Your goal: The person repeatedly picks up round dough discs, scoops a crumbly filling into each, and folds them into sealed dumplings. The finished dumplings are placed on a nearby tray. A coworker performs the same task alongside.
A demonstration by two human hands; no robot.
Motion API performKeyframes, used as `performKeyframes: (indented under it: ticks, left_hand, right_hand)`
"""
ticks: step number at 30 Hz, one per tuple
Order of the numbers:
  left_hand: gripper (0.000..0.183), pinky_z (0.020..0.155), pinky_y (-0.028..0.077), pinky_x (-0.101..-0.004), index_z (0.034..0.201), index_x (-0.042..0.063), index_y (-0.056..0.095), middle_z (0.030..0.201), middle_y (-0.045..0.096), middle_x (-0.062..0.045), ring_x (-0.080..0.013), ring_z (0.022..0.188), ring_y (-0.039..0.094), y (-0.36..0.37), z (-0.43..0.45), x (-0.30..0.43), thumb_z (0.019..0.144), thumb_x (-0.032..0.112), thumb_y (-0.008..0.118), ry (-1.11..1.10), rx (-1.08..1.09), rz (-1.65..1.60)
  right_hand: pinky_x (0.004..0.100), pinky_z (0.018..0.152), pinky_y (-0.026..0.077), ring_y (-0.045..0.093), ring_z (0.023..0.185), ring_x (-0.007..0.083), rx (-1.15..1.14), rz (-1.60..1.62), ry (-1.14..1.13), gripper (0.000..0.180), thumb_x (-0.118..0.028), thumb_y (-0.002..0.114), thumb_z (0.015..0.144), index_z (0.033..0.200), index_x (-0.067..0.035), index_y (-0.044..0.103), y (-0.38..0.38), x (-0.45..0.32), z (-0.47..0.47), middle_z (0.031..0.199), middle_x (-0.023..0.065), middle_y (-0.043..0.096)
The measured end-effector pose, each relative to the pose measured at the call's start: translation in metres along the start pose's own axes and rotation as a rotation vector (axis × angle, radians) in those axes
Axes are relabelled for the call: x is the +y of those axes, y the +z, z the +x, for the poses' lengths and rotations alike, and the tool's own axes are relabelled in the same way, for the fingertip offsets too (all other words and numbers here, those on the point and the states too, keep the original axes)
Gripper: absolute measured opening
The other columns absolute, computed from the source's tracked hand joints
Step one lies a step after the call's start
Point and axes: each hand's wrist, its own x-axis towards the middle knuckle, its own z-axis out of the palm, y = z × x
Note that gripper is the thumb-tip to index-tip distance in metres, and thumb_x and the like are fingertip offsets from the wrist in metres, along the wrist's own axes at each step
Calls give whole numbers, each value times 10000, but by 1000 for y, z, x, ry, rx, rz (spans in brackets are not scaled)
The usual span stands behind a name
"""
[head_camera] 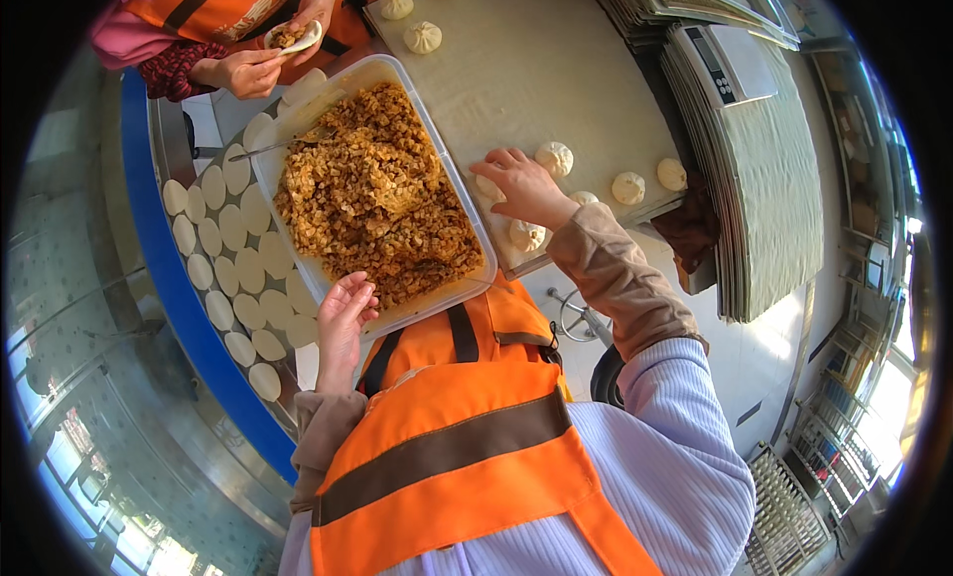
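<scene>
My right hand (525, 189) is over the lined tray (551, 77), its fingers spread around a pleated bun (488, 189) that they partly cover. Close by lie another bun (555, 159) beyond the hand and one (527, 235) below the wrist. My left hand (345, 315) is at the near left corner of a clear plastic tub (447, 162), fingers curled, thumb against the forefinger, nothing visible in it. Brown diced filling (380, 189) fills much of the tub. A metal spoon (275, 148) rests in it, its handle over the left rim.
Round dough wrappers (249, 270) lie in rows left of the tub, beside a blue edge strip (171, 233). Across from me, a co-worker's hands (257, 69) hold a filled wrapper (298, 38). At right, a digital scale (733, 66) sits on stacked trays (767, 174).
</scene>
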Motion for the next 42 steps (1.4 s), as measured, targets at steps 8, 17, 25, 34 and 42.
performKeyframes:
  ticks: [8, 17, 25, 34, 42]
  left_hand:
    - [252, 657, 501, -223, 1151, 57, 556, 990, 621, -27, -90, 813, 601, -10, 2, -6, 907, 98, 605, -7, -30, -4]
    - [260, 668, 488, -227, 1159, 59, 552, 987, 618, -26, -93, 827, 596, -25, -3, -11, 910, 111, 604, -8, -21, -35]
    - [233, 631, 482, -213, 1103, 39, 599, 929, 624, -13, -83, 771, 590, -80, -3, -20, 882, 106, 633, 170, 223, -97]
    - [441, 690, 506, -335, 1072, -26, 625, 923, 678, -136, -209, 752, 637, -200, 97, -92, 728, 219, 750, 418, 644, 593]
    - [331, 642, 488, -375, 857, 15, 622, 803, 666, -123, -277, 747, 648, -199, 116, -40, 683, 255, 770, 52, 366, 920]
  right_hand:
    - [412, 882, 473, 511, 1088, 305, -76, 12, 77, 567, -107, 752, 655, 1190, -160, 572, 5, 1, 1, 1148, 89, 537]
    - [410, 906, 450, 515, 1094, 313, 235, -223, 218, 469, -143, 725, 688, 1143, -132, 611, -46, 20, -9, 1130, 101, 571]
    - [388, 924, 448, 494, 1119, 317, -32, -181, 70, 497, -32, 659, 675, 1157, -131, 589, -44, 41, -22, 1144, 95, 551]
    - [359, 869, 468, 556, 1041, 275, 244, -166, 68, 457, -101, 710, 768, 1207, -104, 585, -60, -51, -22, 1185, 105, 564]
    - [390, 681, 495, 636, 786, 283, -156, -266, 292, 294, -274, 700, 798, 1016, -85, 639, -22, -167, -65, 881, 109, 639]
